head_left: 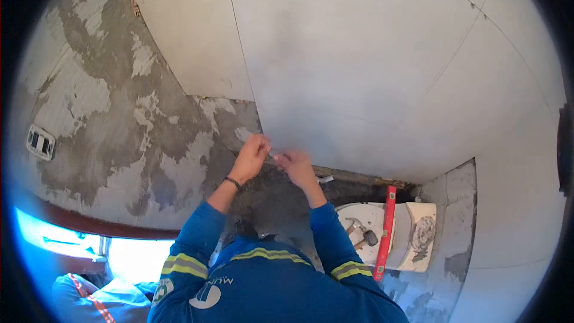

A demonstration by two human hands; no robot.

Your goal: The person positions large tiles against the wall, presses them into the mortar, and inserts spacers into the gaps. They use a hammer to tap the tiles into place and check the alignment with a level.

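Note:
Both of my hands are raised close together in front of the large pale wall panels, near the lower corner of a panel seam. My left hand has its fingers pinched together, with a dark band on the wrist. Beside it on the right, my right hand is slightly blurred, its fingers also drawn together. Something small and pale shows between the two hands, too small to name. Bare rough wall with patchy mortar lies left of my hands.
At the lower right, a red level rests across a white toilet, beside a hammer and a black-headed mallet. A wall socket is at the left. Blue clothing with orange stripes shows at the lower left.

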